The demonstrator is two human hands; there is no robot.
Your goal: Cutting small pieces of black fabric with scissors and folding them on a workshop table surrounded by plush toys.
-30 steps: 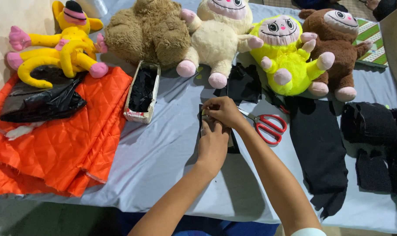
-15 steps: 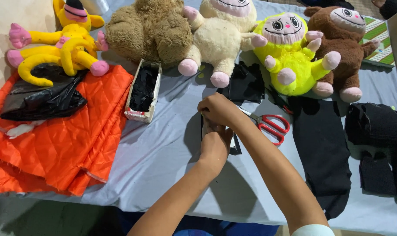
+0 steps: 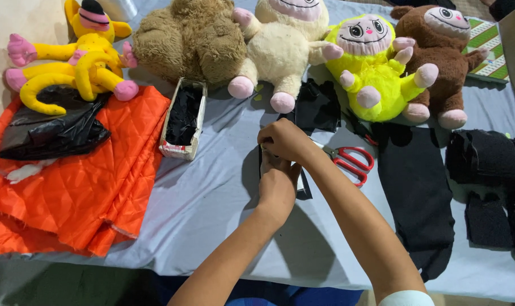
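Note:
Both of my hands meet over a small black fabric piece (image 3: 305, 188) lying on the grey sheet (image 3: 212, 209) at the table's middle. My left hand (image 3: 277, 187) presses down on the piece from the near side, fingers flat. My right hand (image 3: 283, 141) curls over its far end, fingertips pinching the fabric. Most of the piece is hidden under the hands. Red-handled scissors (image 3: 351, 161) lie just right of my right wrist.
A row of plush toys sits at the back: yellow (image 3: 70, 62), brown (image 3: 189, 39), cream (image 3: 280, 39), bright yellow-green (image 3: 376, 68), dark brown (image 3: 444, 56). An open box of black pieces (image 3: 184, 116), orange quilted cloth (image 3: 81, 181), a black plastic bag (image 3: 47, 133) and black fabric (image 3: 416, 192) surround the hands.
The hands stay on the black piece, with the right hand curling a little further over it. The view has shifted slightly.

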